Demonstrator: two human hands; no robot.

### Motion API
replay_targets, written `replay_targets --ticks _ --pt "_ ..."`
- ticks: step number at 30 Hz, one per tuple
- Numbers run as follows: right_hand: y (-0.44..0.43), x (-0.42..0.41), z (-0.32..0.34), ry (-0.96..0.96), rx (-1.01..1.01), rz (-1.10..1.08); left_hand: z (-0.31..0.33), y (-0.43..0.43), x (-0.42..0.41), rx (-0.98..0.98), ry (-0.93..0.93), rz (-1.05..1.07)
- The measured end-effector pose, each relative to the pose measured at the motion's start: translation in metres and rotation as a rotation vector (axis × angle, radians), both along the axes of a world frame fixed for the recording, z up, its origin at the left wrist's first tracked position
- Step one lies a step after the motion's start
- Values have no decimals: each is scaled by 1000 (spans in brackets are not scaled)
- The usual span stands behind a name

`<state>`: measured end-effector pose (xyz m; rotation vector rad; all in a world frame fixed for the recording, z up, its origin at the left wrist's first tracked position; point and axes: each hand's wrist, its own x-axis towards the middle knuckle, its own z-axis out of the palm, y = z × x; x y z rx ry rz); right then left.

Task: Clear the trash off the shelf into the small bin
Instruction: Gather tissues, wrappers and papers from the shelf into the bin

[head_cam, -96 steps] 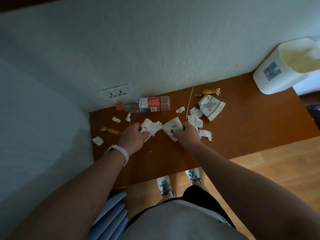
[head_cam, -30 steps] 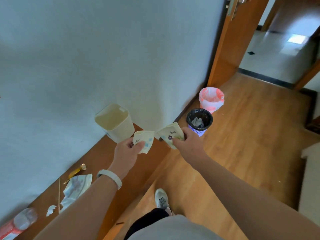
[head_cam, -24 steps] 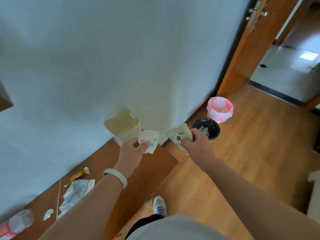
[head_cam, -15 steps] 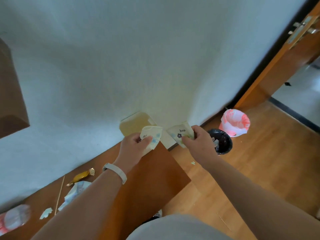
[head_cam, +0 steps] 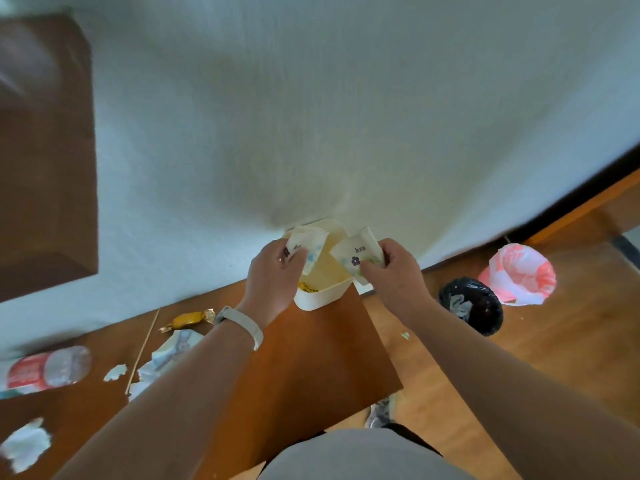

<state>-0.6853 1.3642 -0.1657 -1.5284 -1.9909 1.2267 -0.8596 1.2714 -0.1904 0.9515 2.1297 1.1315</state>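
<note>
Head view: the left hand (head_cam: 273, 271) pinches a crushed cup (head_cam: 306, 245) over the bin (head_cam: 322, 293), which stands at the far right corner of the shelf (head_cam: 311, 368), against the wall. The right hand (head_cam: 394, 268) grips a flowered cup (head_cam: 358, 256) above the bin's right rim, close to the shelf's right edge. Released there, that cup could clip the rim and tumble to the floor, since light paper drifts. A knock might shove the bin off the corner. The bottle (head_cam: 48, 370), wrapper (head_cam: 188, 319), stick (head_cam: 142, 351) and scraps (head_cam: 114, 372) lie toward the left edge, uncleared

White textured wall (head_cam: 346, 116), wooden plank floor (head_cam: 571, 358)
</note>
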Motion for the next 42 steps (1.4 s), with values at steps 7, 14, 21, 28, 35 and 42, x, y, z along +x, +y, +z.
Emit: replay_targets --ticks 7,14,21,28,35,42 --pt "35 -17 -4 -111 72 319 3 20 1 -116 91 33" --pt "75 -29 -8 -102 195 761 8 35 10 -131 39 132" --pt "91 -45 -11 -222 314 1163 10 45 13 -146 100 160" --pt "100 -49 -25 -232 364 1336 6 48 3 -237 79 57" --pt "113 -38 -20 -227 312 1292 0 42 8 -177 105 134" --pt "120 -32 -2 -199 442 1252 13 24 30 -282 336 98"
